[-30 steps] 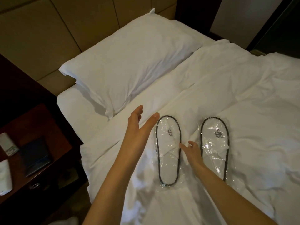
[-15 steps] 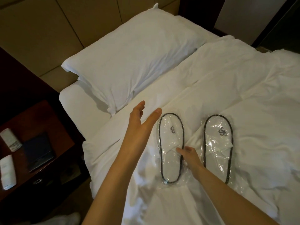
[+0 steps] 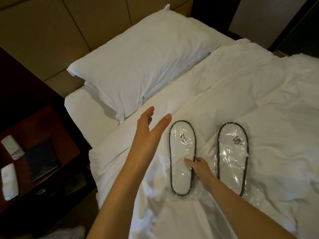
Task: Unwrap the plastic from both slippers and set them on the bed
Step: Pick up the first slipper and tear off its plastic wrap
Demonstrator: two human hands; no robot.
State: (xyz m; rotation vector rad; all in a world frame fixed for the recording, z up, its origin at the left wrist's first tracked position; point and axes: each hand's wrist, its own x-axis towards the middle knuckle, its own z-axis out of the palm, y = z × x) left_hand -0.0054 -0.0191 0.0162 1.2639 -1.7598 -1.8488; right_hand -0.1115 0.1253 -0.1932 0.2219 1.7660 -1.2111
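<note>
White pillow [image 3: 138, 66] against padded headboard [image 3: 60, 31]. Dark wood nightstand [image 3: 69, 145] beside it: 2 white remotes [image 3: 13, 147] [image 3: 9, 181], dark booklet [image 3: 42, 161] lying flat.

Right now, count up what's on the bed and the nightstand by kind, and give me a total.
Wrapped slippers: 2, left one and right one, both on the bed
Pillows: 1
White remotes: 2, one and another, on the nightstand
Dark folder: 1
Total: 6
</note>
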